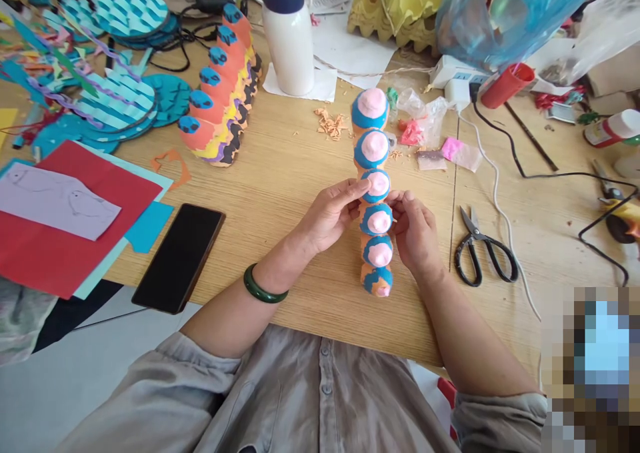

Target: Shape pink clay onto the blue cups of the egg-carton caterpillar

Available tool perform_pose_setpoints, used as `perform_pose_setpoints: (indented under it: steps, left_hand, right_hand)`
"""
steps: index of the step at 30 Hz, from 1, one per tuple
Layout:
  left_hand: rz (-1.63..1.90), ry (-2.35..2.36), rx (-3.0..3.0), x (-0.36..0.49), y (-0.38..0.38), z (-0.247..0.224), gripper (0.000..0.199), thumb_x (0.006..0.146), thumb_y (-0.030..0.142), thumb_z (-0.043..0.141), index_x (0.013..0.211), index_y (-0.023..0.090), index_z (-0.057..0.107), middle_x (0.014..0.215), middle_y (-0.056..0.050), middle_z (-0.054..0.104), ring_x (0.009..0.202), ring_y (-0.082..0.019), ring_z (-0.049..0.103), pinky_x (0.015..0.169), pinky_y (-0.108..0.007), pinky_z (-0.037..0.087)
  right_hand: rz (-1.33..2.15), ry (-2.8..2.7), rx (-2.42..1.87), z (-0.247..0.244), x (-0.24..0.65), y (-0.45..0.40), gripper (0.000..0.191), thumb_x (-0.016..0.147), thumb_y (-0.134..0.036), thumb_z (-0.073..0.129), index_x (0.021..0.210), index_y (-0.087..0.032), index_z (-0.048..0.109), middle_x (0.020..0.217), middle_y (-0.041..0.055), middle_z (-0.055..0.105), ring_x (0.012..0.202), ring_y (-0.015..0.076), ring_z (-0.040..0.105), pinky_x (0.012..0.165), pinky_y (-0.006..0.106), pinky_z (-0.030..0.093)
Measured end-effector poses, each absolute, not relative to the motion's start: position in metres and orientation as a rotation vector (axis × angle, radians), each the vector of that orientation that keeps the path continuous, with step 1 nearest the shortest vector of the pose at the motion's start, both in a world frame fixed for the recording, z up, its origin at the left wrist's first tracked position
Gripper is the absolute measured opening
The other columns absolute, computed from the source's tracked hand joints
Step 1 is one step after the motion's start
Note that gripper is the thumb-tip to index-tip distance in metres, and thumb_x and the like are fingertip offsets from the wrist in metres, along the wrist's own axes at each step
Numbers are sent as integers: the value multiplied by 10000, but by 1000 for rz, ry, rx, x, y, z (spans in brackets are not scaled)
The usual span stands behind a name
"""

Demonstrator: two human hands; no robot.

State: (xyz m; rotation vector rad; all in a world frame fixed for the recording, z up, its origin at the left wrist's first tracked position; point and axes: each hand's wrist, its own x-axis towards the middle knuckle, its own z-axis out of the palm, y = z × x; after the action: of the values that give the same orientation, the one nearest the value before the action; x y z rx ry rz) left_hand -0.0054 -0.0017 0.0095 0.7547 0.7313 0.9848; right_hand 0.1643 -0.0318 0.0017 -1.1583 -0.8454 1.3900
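Note:
A long bumpy strip [376, 221], like a row cut from an egg carton, stands out over the table between my hands. Its bumps are orange with blue caps and soft pink blobs, apparently modelling clay. On the lowest bump the pink is only a small patch at the edge. My left hand [334, 212] grips the strip from the left, thumb lying on the third bump from the top. From the right, my right hand [413, 225] has its fingers curled in a pinch at the strip's side; the fingertips are partly hidden.
Black-handled scissors [477, 243] lie to the right, beside a white cable [495, 193]. A phone [180, 256] and coloured paper [115, 206] are at left. Farther back stand a finished-looking orange bumpy strip [225, 86], a white bottle [289, 46] and yellow egg cartons [410, 6].

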Motion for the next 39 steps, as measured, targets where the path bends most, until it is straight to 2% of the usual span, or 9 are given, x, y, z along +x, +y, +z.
perform_pose_setpoints:
  steps: [4, 9, 12, 16, 26, 29, 32, 37, 39]
  left_hand:
    - [896, 725, 817, -4, -6, 11, 517, 777, 653, 896, 784, 204, 641, 761, 4, 650, 725, -147, 608, 707, -325, 501]
    - [908, 791, 802, 0, -8, 13, 523, 778, 632, 898, 981, 175, 746, 979, -58, 795, 949, -198, 745, 846, -323, 577]
    - [948, 860, 786, 1, -9, 15, 589, 746, 616, 928, 1071, 157, 755, 1062, -83, 819, 1005, -221, 773, 861, -325, 593]
    - [935, 886, 784, 2, -10, 15, 598, 708, 591, 965, 1054, 153, 754, 1002, -74, 820, 934, -215, 787, 821, -323, 609]
    - [934, 900, 815, 2, -11, 10, 545, 805, 636, 879, 1031, 155, 758, 988, -70, 805, 890, -193, 767, 822, -321, 606]
    - [957, 935, 823, 2, -11, 8, 547, 757, 602, 933, 1017, 153, 762, 967, -57, 800, 873, -172, 756, 814, -295, 593]
    - [934, 918, 798, 4, -12, 9, 586, 752, 649, 918, 1020, 151, 763, 966, -63, 801, 865, -178, 755, 787, -295, 593]
    - [960, 958, 906, 5, -14, 9, 522, 807, 619, 893, 1039, 167, 774, 1024, -83, 820, 975, -221, 781, 901, -344, 613]
    - [962, 961, 913, 4, -14, 8, 535, 869, 669, 813, 1061, 171, 774, 1087, -100, 822, 1029, -250, 789, 920, -377, 625]
  right_hand:
    - [1478, -817, -1107, 5, 167, -31, 410, 802, -667, 858, 858, -274, 758, 844, 1, 713, 774, 171, 649, 675, 305, 557]
    - [1492, -753, -1134, 7, 167, -30, 420, 716, -627, 936, 784, -270, 726, 773, -15, 689, 692, 152, 587, 627, 297, 520]
    - [1522, -739, -1127, 7, 166, -30, 425, 704, -630, 945, 786, -271, 732, 771, -16, 701, 681, 150, 592, 625, 302, 525]
    - [1522, -774, -1101, 10, 164, -31, 422, 689, -601, 968, 750, -260, 727, 716, -35, 670, 635, 124, 561, 642, 295, 533]
    - [1461, -830, -1127, 10, 166, -30, 442, 669, -620, 974, 738, -253, 738, 710, -33, 677, 621, 118, 540, 609, 289, 487]
    - [1474, -817, -1126, 10, 166, -31, 439, 666, -607, 980, 716, -251, 727, 695, -36, 674, 616, 116, 534, 608, 287, 481]
    - [1473, -785, -1126, 8, 166, -31, 433, 664, -598, 985, 712, -248, 735, 709, -34, 689, 631, 114, 548, 629, 282, 488]
    - [1411, -822, -1152, 5, 166, -31, 435, 692, -608, 966, 701, -246, 725, 682, -39, 661, 622, 113, 529, 619, 283, 462]
    - [1384, -825, -1160, 6, 164, -32, 430, 709, -606, 954, 695, -245, 721, 672, -37, 659, 622, 114, 525, 618, 283, 455]
